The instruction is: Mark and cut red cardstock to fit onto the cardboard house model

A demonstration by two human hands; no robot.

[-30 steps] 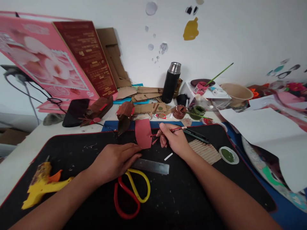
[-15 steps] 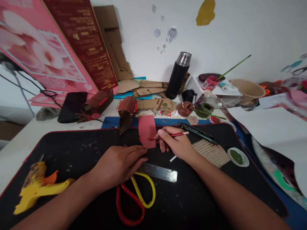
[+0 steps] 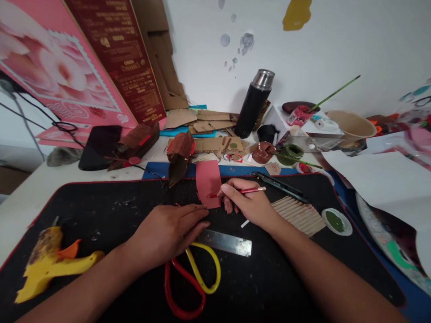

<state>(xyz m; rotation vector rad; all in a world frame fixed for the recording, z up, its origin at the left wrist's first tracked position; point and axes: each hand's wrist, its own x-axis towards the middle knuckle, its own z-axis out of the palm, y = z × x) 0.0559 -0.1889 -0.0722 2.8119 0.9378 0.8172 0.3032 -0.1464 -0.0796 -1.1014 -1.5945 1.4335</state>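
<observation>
A pink strip of paper or card (image 3: 208,177) lies on the black mat, its lower end between my two hands. In a pinch grip, my right hand (image 3: 247,199) holds a red pencil (image 3: 252,190), its tip on the pink strip. My left hand (image 3: 175,229) rests flat with fingers stretched out, fingertips at the strip's lower left corner. From under that hand sticks out a metal ruler (image 3: 232,242). Closer to me are scissors with one red and one yellow handle (image 3: 218,273); their blades are hidden beneath my left hand and forearm.
A yellow glue gun (image 3: 50,264) lies at left. Right of my right hand are a utility knife (image 3: 283,186), corrugated cardboard (image 3: 298,215) and a dish of green paint (image 3: 336,221). Behind the mat stand a black flask (image 3: 252,107), paint jars (image 3: 263,153) and brown cardboard pieces (image 3: 180,152).
The camera view has shifted slightly, so the whole scene sits a little differently. Both hands, the pencil and the pink strip stay in nearly the same places.
</observation>
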